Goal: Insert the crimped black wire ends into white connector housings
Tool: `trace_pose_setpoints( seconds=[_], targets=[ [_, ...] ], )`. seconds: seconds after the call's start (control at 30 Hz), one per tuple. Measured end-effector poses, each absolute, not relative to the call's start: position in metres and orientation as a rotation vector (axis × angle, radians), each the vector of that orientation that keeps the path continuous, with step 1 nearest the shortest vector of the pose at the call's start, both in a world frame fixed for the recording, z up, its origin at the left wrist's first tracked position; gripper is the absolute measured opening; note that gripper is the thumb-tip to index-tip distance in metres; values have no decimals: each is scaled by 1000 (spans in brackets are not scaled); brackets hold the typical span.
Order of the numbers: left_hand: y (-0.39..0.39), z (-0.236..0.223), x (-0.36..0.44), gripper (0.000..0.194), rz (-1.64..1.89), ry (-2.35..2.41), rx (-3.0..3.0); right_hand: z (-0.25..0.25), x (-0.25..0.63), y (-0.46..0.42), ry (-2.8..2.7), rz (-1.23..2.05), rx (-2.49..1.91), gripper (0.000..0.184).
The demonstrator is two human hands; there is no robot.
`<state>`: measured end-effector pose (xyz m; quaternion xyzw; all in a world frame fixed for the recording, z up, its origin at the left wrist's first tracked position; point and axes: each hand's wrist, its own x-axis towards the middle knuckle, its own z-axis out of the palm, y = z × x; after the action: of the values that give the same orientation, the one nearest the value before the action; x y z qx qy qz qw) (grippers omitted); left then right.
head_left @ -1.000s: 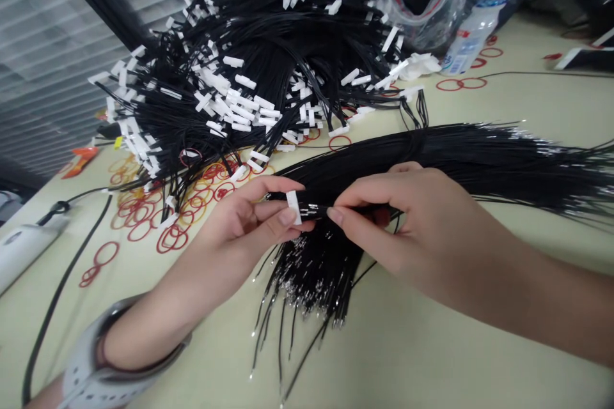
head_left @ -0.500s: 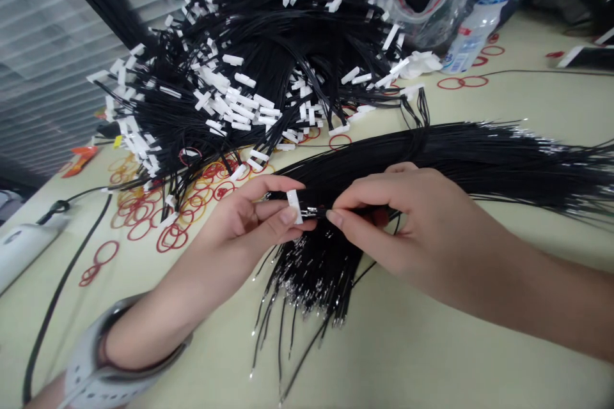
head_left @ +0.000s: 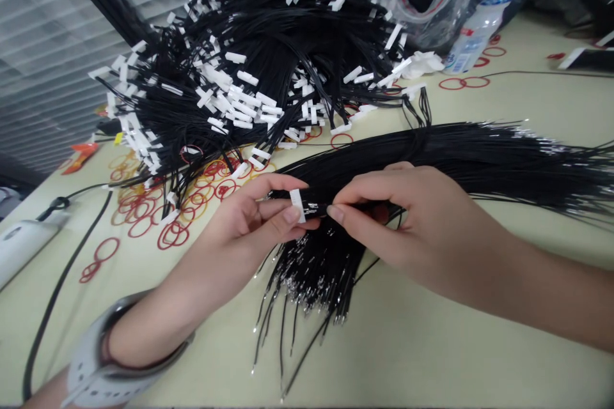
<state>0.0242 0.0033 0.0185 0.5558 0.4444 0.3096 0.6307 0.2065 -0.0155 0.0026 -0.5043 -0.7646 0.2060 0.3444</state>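
Between its thumb and fingers, my left hand point(head_left: 261, 214) pinches a white connector housing point(head_left: 297, 206). My right hand point(head_left: 403, 217) is closed just to the right of it, thumb and index finger pinching thin black wires point(head_left: 321, 209). Their silver terminal ends point at the housing's right side; I cannot tell how far any sit inside it. Beneath both hands lies a thick bundle of black wires point(head_left: 432, 147). The bundle's near end fans out below, showing many bare metal terminals point(head_left: 311, 287).
A large heap of black cables with white connectors point(head_left: 240, 99) fills the back of the table. Red and yellow rubber bands point(head_left: 177, 230) lie scattered at left. A clear plastic bag point(head_left: 432, 6) and a bottle point(head_left: 474, 38) stand at back right. A white power strip point(head_left: 23, 246) sits at far left.
The white housing and the wire terminals appear slightly closer together. My left hand has shifted a little to the right; both grips stay the same.
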Motion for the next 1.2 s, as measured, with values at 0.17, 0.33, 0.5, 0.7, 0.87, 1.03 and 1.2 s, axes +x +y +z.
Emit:
trace_pose_setpoints(
  seconds=[0.17,0.33,0.5,0.7,0.87,1.03,1.2],
  targets=[
    [3,19,24,16,701,1035,1284,6,206,-18,-1995,599,-1357,20],
    [4,16,25,16,716,1024,1290,7,205,-18,-2009,647,-1397,21],
    [4,13,24,17,706,1017,1284,4,203,-17,-2002,660,-1392,22],
    [3,15,23,17,691,1019,1277,7,203,-19,-2015,674,-1418,22],
    [3,15,25,17,693,1029,1260,5,205,-18,-2030,701,-1387,25],
    [2,15,26,17,702,1052,1246,2,205,-17,-2013,690,-1375,24],
    [3,13,26,16,705,1017,1235,0,205,-18,-1991,696,-1366,25]
  ],
)
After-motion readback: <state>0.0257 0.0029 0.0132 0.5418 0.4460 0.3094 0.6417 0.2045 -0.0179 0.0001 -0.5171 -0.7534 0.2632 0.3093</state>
